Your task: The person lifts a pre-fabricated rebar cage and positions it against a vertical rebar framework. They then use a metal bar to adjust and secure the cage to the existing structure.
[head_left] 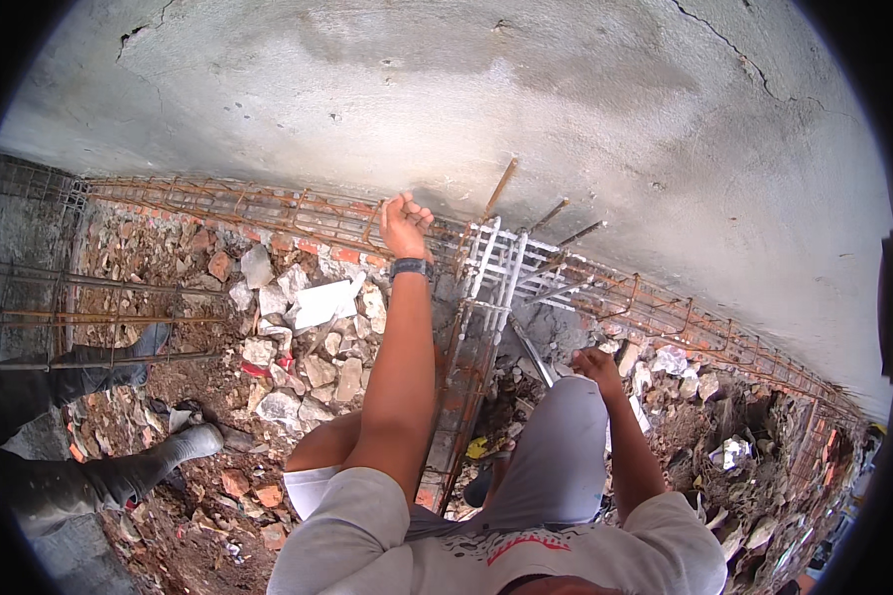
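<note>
Steel bars, tied into a cage, run along the foot of the grey wall, where we sit with our knees spread. On our shirt we see a red and black print, too distorted for us to read.

Our left hand is up at the wall's lower edge, just left of the crossing of the bars. Its fingers are curled in, and we cannot tell whether they hold anything. A dark watch circles that wrist. Our right hand is beside our right knee, fingers bent; we cannot tell whether it grips the metal tool showing just left of the knee.

At the crossing, the bars are coated whitish grey and packed close; farther along the wall they are rusty brown, with loose ends sticking up. Broken stones and a white sheet lie on the ground left of our arm, and another person's boots are near the ground's left edge.
</note>
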A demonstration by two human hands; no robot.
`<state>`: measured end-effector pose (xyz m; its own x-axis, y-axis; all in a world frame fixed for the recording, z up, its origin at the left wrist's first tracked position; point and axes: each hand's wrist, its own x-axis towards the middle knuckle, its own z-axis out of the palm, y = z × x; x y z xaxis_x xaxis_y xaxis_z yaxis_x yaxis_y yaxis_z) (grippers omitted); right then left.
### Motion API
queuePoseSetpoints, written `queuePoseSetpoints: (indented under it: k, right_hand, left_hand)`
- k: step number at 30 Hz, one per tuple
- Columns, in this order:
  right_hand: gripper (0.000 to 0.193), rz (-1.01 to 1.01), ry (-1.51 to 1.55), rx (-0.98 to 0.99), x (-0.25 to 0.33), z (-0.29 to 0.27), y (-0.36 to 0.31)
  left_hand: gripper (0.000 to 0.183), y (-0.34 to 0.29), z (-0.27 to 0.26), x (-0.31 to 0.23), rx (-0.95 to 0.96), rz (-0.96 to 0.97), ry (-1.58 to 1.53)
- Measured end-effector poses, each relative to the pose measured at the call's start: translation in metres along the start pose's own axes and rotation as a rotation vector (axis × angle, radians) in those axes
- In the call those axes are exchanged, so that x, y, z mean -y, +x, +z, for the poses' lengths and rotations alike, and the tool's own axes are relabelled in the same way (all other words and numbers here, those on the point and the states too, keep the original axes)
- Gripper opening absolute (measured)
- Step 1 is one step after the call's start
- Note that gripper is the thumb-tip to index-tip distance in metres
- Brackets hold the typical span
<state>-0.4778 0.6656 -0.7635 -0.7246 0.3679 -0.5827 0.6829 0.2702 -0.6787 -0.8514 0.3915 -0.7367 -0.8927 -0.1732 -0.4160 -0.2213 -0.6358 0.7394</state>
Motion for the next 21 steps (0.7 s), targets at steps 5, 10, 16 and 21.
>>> queuePoseSetpoints:
  k: [5, 10, 16, 21]
  right_hand:
    - [0.043, -0.002, -0.114, -0.320, 0.026, -0.042, -0.047]
    - [0.038, -0.069, 0.199, -0.243, 0.084, -0.053, -0.050]
    - [0.109, -0.558, -0.086, -0.352, 0.198, -0.019, -0.001]
    - [0.120, -0.655, 0.089, -0.427, 0.204, 0.016, 0.055]
  left_hand:
    - [0.022, -0.048, 0.050, 0.048, -0.015, 0.192, 0.103]
    - [0.026, -0.040, 0.034, 0.023, 0.038, 0.025, 0.157]
    - [0.061, -0.044, 0.010, 0.019, 0.484, 0.067, 0.326]
    - [0.080, -0.047, 0.039, 0.018, 0.752, -0.069, 0.379]
